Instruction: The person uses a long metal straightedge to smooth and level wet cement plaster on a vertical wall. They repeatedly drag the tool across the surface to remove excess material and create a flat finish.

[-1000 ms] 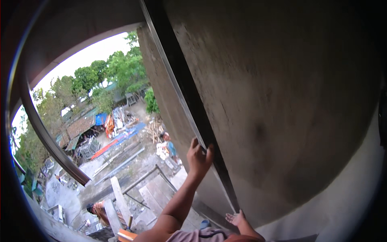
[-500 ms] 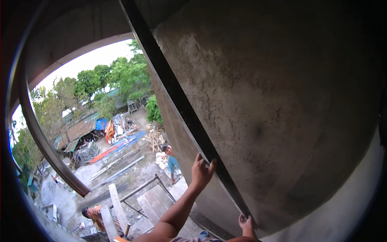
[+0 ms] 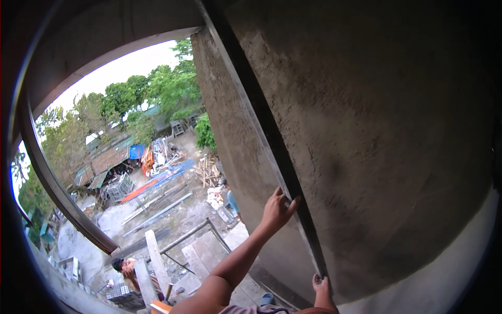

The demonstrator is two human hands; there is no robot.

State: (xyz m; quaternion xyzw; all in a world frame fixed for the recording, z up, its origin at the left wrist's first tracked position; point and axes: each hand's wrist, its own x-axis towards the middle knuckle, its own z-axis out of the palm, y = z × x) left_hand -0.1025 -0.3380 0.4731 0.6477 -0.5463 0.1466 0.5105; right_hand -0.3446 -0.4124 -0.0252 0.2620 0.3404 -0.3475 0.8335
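A long, dark metal straightedge leans slantwise over the rough grey plaster wall, running from the top of the view down to the lower right. My left hand grips its left edge below the middle, thumb over the face and fingers curled behind. Near the lower end, my right hand is closed round the bar, its thumb up. The plaster is pitted and uneven near the bar's upper part and looks smoother farther right.
Left of the wall is an opening with a vertical metal frame. Beneath me are wooden planks and a metal pipe rail. One person is low at the left; another is partly behind the wall edge. Timber and sheeting lie below.
Both hands still grip the straightedge. Its upper part and my left hand have moved right, leaving it more upright and exposing more plaster on its left. My right hand has barely shifted.
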